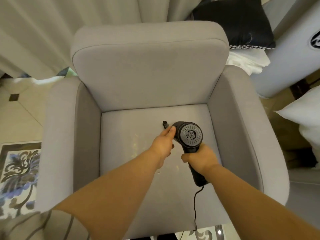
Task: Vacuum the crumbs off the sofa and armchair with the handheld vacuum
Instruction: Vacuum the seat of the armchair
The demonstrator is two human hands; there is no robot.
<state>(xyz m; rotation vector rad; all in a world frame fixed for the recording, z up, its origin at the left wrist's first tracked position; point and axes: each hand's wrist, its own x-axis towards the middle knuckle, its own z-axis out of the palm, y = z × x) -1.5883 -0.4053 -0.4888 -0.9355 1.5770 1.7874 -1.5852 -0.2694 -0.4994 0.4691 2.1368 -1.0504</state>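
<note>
A grey armchair (149,70) fills the view, its seat cushion (131,187) facing me. Pale crumbs (136,145) lie scattered on the cushion's middle, with a few more near my left wrist. A black handheld vacuum (190,135) hovers over the seat, its round vented back toward me and its nozzle (164,123) pointing down at the cushion. My right hand (201,157) grips the vacuum's handle. My left hand (164,142) holds the left side of the vacuum's body, thumb on top. The black cord (195,207) trails off the seat's front edge.
Pale curtains (43,32) hang behind the chair. At the right stand a dark cushion (239,19), folded white cloth (247,61), a grey sofa edge (290,54) and a white pillow (304,118). A patterned rug (19,170) lies on the tiled floor at the left.
</note>
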